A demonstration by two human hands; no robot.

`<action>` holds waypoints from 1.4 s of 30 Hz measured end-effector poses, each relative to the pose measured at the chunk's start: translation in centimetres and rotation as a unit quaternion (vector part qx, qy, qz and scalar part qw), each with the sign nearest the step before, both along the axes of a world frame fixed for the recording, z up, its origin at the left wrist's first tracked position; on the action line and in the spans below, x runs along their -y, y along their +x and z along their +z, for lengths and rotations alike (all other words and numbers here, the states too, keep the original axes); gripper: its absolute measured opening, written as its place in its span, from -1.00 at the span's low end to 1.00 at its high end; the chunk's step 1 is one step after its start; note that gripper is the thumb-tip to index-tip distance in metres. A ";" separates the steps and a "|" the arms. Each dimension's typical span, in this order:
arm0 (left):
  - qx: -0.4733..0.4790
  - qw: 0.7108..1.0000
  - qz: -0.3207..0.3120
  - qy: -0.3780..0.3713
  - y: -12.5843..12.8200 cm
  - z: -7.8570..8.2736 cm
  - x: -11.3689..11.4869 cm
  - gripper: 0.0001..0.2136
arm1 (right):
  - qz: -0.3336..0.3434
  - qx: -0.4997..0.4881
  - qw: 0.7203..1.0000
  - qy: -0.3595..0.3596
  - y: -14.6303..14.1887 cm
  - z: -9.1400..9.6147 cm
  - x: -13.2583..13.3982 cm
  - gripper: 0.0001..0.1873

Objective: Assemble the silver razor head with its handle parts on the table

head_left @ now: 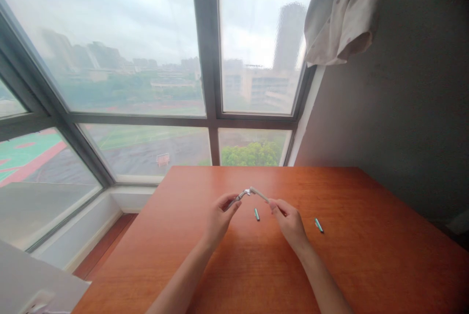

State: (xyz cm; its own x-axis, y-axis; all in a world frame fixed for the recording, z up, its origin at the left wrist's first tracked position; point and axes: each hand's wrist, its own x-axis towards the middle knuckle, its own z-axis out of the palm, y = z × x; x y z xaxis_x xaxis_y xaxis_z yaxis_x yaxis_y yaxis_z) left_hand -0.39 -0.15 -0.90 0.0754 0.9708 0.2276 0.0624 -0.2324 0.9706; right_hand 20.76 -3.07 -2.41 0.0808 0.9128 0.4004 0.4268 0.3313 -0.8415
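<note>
In my left hand (222,216) is a slim silver razor handle (240,197), pinched between thumb and fingers and slanting up to the right. Its far end has a small pale head. My right hand (287,220) pinches a slim pale stick (261,195) with a thicker tip, shaped like a toothbrush. The two tips meet or nearly meet above the table; I cannot tell whether they touch. Between my hands a small green and black razor cartridge (257,214) lies on the wood. A similar razor cartridge (319,225) lies right of my right hand.
The reddish-brown wooden table (351,265) reaches back to a large window with a dark frame (211,84). A grey wall (384,109) rises on the right, with a pale garment (340,11) hanging at its top. A white ledge (95,236) runs along the left.
</note>
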 end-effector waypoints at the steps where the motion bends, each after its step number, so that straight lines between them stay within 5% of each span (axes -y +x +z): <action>1: -0.002 1.000 0.000 0.001 0.0 0.0 0.0 -0.76 | -0.001 -0.002 1.000 0.002 0.0 0.0 0.0 -0.56; 29: -0.070 0.994 -0.020 0.083 -1.2 0.9 -0.2 -0.81 | 0.029 0.021 0.999 0.005 0.2 0.5 0.2 -0.60; 42: -0.081 0.990 -0.031 0.107 -1.2 1.4 -0.1 -0.84 | -0.042 0.029 0.998 0.041 0.6 -0.1 -0.2 -0.61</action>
